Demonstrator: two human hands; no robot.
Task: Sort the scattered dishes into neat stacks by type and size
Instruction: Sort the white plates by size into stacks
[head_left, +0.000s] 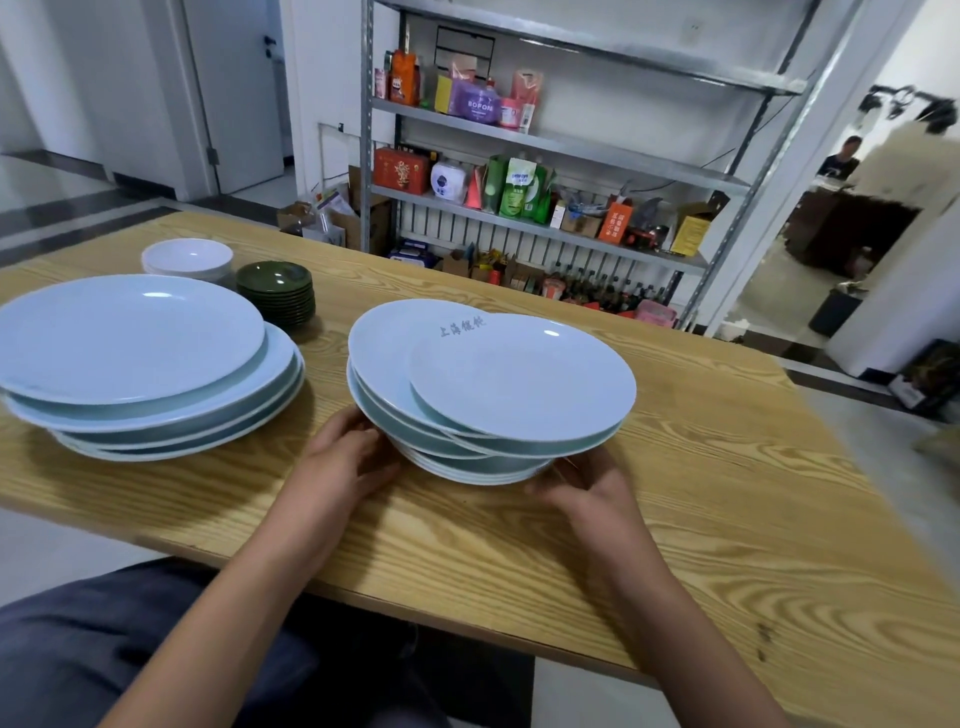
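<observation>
A loose stack of pale blue deep plates (498, 384) stands in the middle of the wooden table (727, 493), its top plates shifted right and out of line. My left hand (348, 457) presses against the stack's lower left rim. My right hand (582, 483) cups the stack's base at the lower right. To the left lies an uneven stack of larger pale blue plates (135, 353). Behind it stand a stack of white bowls (188, 260) and a stack of small dark green saucers (276, 288).
A metal shelf rack (545, 140) full of packets and bottles stands behind the table. The table's near edge runs just in front of my lap. A person sits far off at the right, beyond a doorway.
</observation>
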